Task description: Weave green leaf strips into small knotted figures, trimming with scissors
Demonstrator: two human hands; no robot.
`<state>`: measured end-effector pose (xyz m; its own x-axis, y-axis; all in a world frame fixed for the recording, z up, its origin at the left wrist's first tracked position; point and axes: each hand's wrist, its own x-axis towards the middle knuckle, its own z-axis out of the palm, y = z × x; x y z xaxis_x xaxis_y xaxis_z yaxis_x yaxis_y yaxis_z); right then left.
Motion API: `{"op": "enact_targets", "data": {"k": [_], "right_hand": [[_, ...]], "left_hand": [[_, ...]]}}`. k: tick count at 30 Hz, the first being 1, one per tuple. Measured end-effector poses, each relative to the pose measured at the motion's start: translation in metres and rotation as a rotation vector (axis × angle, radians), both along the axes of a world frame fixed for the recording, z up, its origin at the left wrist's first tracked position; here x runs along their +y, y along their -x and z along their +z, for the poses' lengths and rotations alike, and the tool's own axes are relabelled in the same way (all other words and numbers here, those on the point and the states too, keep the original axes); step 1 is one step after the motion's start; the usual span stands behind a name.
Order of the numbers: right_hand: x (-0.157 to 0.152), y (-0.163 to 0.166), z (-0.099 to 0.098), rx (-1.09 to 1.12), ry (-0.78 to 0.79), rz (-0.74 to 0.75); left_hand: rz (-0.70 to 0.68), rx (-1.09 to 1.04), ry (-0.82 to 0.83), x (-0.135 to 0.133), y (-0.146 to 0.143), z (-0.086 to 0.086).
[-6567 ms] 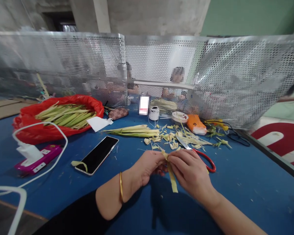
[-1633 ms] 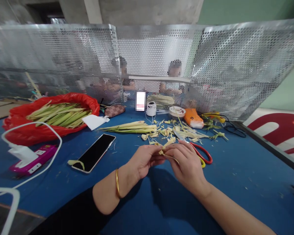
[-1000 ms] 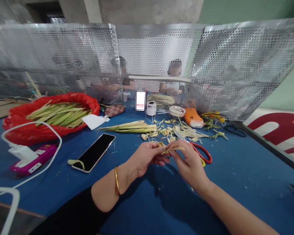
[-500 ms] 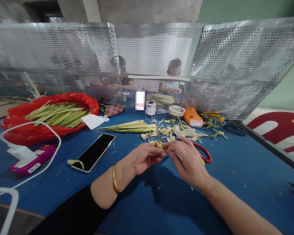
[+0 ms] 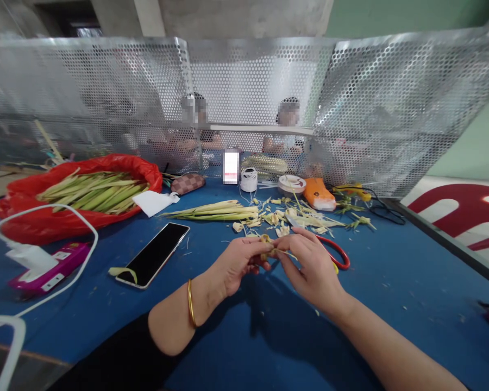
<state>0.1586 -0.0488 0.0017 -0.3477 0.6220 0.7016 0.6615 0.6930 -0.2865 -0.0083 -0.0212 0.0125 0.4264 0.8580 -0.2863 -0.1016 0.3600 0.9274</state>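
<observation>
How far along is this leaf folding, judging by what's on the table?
Done: cut scraps lie scattered past the hands, beside the red-handled scissors. In hand: the left hand and right hand pinch a small folded leaf piece between their fingertips. Left: a bundle of long leaves on the blue table and a red bag full of more look untouched, so most seems ahead.

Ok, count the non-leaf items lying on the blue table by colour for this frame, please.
Red: 2, the plastic bag and scissors
Black: 1, the phone
Magenta: 1, the power strip
Orange: 1, the tool
White: 1, the thread spool
Brown check: 1, the pouch
Total: 7
</observation>
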Motion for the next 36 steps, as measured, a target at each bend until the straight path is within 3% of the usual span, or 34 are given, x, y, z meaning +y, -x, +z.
{"op": "enact_targets", "data": {"k": [8,12,18,20,25,33,36], "right_hand": [[-0.003,0.004,-0.004,0.212,0.165,-0.019],[0.000,0.004,-0.006,0.326,0.241,0.006],[0.007,0.002,-0.009,0.585,0.607,0.013],[0.007,0.002,-0.008,0.647,0.695,-0.014],[0.007,0.005,-0.008,0.736,0.732,0.009],[0.007,0.007,-0.007,0.813,0.927,0.017],[0.005,0.010,-0.004,0.855,0.980,0.017]], "left_hand": [[0.055,0.100,-0.126,-0.004,-0.003,0.001],[0.009,0.160,-0.158,-0.003,0.000,0.005],[-0.114,0.136,-0.129,0.000,0.003,0.001],[-0.097,0.131,-0.150,0.000,0.001,0.001],[0.000,0.118,-0.200,-0.003,-0.004,0.003],[0.027,0.062,0.034,-0.004,-0.005,-0.005],[0.096,0.002,0.066,0.000,-0.004,-0.007]]}}
